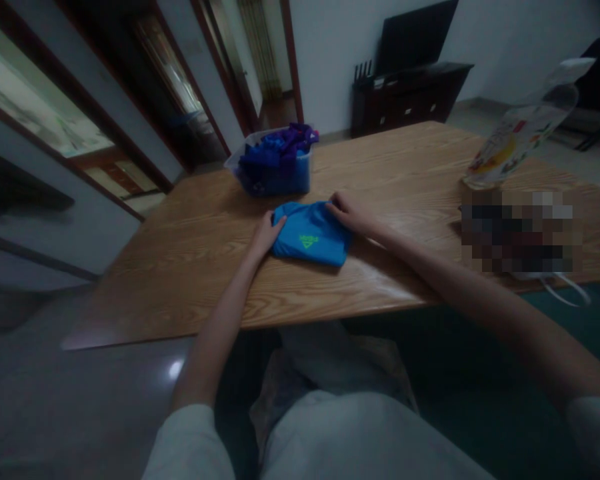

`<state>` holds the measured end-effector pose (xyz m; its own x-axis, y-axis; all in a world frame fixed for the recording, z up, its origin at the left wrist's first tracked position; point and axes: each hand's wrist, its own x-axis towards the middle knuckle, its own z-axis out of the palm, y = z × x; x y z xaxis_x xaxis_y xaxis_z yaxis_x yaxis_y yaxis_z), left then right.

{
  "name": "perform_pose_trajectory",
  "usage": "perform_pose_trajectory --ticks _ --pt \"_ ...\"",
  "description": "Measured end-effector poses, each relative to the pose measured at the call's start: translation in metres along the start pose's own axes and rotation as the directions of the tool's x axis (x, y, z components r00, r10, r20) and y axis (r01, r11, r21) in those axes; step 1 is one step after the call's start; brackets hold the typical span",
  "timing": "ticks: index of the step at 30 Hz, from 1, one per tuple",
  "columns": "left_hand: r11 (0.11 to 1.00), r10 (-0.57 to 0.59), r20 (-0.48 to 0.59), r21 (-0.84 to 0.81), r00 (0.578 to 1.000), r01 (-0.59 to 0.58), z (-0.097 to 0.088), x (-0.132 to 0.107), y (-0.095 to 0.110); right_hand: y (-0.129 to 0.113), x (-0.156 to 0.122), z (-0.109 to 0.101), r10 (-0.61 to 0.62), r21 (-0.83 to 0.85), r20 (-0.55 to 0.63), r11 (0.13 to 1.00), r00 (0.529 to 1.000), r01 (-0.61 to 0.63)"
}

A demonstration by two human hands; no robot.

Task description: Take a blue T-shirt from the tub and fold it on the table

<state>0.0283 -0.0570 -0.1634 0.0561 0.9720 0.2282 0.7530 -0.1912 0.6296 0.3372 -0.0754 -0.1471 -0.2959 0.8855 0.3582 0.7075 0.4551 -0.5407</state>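
Note:
A folded blue garment (311,230) with a green logo lies on the wooden table in front of me, forming a compact bundle. My left hand (267,235) grips its left edge, thumb on top and the other fingers mostly hidden at the side. At the upper right corner, my right hand (349,213) holds the cloth with bent fingers, some of them tucked out of sight. Just beyond the bundle stands a clear plastic bin (234,164) heaped with blue and purple cloth (280,148).
The wooden table (180,267) has its near edge just before my body. To the right stands a tall plastic bottle (523,137), beside a blurred-out item (520,233) with a white strap. A dark cabinet (410,100) with a television (415,37) is against the far wall.

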Motion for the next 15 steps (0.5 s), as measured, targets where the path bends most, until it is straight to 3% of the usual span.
perform_pose_trajectory --ticks 2,5,8,11,13,15 --pt "1.0 -0.003 0.013 0.009 1.0 0.003 -0.001 0.0 0.001 -0.017 -0.005 -0.001 -0.065 0.112 -0.053 0.991 0.996 0.071" --pt "0.999 -0.011 0.048 0.034 0.999 0.01 -0.002 -0.001 0.004 -0.049 -0.018 0.005 -0.283 0.185 -0.038 0.941 0.958 0.285" --pt "0.999 -0.006 0.07 0.046 0.998 0.003 -0.003 0.0 0.006 -0.081 -0.036 0.022 -0.557 0.068 0.123 0.83 0.821 0.553" --pt "0.999 0.032 0.071 0.039 0.997 -0.035 -0.002 0.0 0.006 -0.1 -0.047 0.037 -0.664 -0.115 0.251 0.702 0.704 0.703" --pt "0.998 0.049 0.072 0.035 0.996 -0.052 -0.002 0.0 0.005 -0.1 -0.048 0.039 -0.673 -0.121 0.246 0.693 0.698 0.71" --pt "0.998 0.051 0.071 0.038 0.996 -0.054 -0.002 0.0 0.004 -0.091 -0.044 0.037 -0.647 -0.033 0.178 0.749 0.741 0.662"
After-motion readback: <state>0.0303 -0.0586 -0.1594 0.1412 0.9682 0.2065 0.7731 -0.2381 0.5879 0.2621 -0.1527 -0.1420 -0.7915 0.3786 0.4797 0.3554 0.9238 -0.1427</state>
